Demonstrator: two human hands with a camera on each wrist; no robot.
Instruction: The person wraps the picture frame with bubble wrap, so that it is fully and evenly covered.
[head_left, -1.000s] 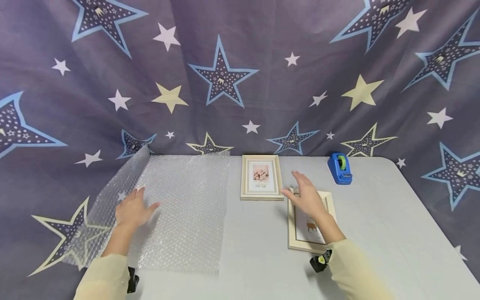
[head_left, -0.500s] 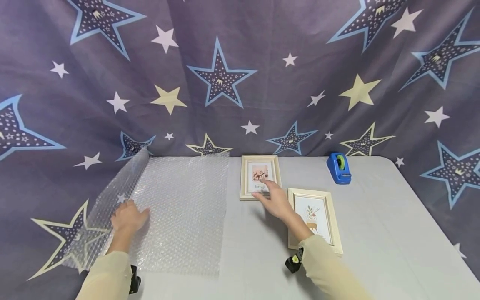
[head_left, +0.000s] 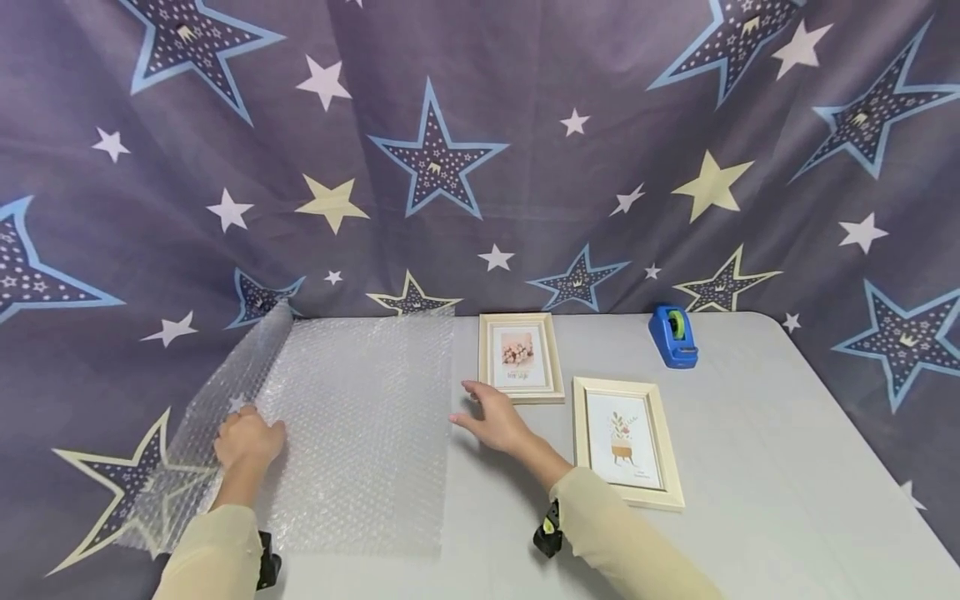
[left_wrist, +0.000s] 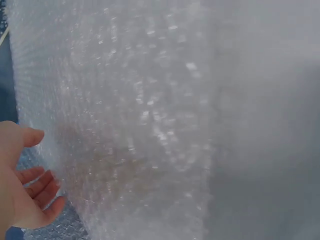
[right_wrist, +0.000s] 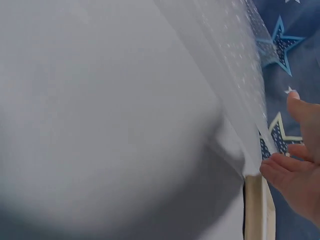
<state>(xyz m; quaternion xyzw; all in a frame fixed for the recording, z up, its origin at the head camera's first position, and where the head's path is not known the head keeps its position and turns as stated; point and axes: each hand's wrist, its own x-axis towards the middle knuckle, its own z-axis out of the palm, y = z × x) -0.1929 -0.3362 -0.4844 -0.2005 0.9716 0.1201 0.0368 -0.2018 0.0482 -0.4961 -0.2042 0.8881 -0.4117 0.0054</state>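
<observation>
A person's left hand [head_left: 243,440], its thumb apart from loosely bent fingers, was at the left side of a sheet of bubble wrap [head_left: 352,433] spread over the left of a pale table [head_left: 757,450]. The right hand [head_left: 498,421], thumb and fingers spread, hovered by the wrap's right edge; whether either hand touched the sheet could not be told. Just beyond the right hand lay the far frame [head_left: 519,357], showing pink flowers; the near frame [head_left: 626,442], showing a potted plant, lay to its right. A blue tape dispenser [head_left: 673,340] stood farther back, before a star-print curtain [head_left: 525,192].
</observation>
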